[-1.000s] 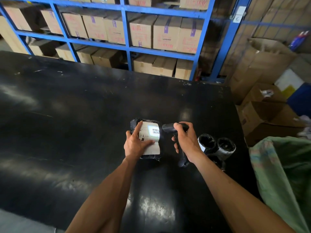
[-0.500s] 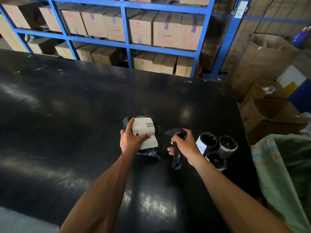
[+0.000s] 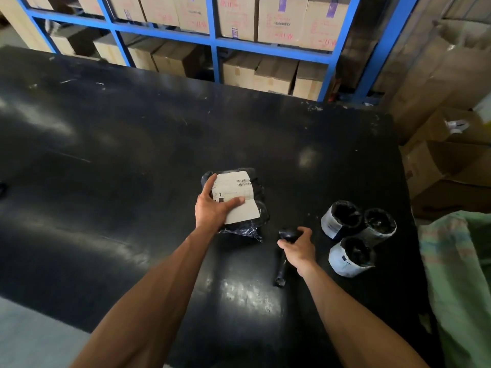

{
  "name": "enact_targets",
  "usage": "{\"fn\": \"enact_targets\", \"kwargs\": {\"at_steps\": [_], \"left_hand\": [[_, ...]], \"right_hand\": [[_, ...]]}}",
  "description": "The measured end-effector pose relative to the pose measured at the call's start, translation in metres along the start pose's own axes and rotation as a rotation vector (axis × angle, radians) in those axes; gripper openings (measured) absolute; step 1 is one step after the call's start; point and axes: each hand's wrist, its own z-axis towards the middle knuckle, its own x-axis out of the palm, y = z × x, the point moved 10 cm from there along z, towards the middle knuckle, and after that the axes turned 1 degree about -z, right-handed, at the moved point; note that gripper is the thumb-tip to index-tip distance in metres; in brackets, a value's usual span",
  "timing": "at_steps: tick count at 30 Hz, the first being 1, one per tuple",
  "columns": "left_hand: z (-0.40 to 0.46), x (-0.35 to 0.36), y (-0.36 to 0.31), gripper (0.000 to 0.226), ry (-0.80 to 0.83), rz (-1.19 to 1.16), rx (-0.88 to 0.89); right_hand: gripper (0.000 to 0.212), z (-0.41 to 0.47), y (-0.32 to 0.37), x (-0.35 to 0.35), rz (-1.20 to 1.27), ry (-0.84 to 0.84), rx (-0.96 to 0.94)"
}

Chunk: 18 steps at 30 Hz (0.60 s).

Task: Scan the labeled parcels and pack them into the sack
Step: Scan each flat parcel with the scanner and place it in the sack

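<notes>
Our left hand [image 3: 212, 208] grips the parcel [image 3: 239, 200] on the black table [image 3: 106, 155], thumb pressed on its white label [image 3: 233, 195]. The parcel looks soft, light and a little slippery in its plastic wrap, so we judge it best to hold it around the edges. Our right hand [image 3: 299, 248] is curled around the scanner [image 3: 285, 251]. Compared with a second ago, the scanner is lowered onto the table and points away from the label. The green sack [image 3: 457, 274] waits at the right.

You can make out barcodes on the parcel's white label [image 3: 235, 196] (its print, like the red carton markings, is too blurred to read).
</notes>
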Motion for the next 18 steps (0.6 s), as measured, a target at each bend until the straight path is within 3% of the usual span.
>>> {"fn": "enact_targets", "kwargs": {"at_steps": [12, 18], "left_hand": [[-0.009, 0.048, -0.015, 0.101, 0.134, -0.015, 0.018], [-0.036, 0.075, -0.044, 0.100, 0.247, -0.028, 0.059]], "right_hand": [[0.075, 0.003, 0.004, -0.026, -0.041, 0.079, -0.050], [0.056, -0.003, 0.027, -0.083, 0.283, -0.031, -0.157]]}}
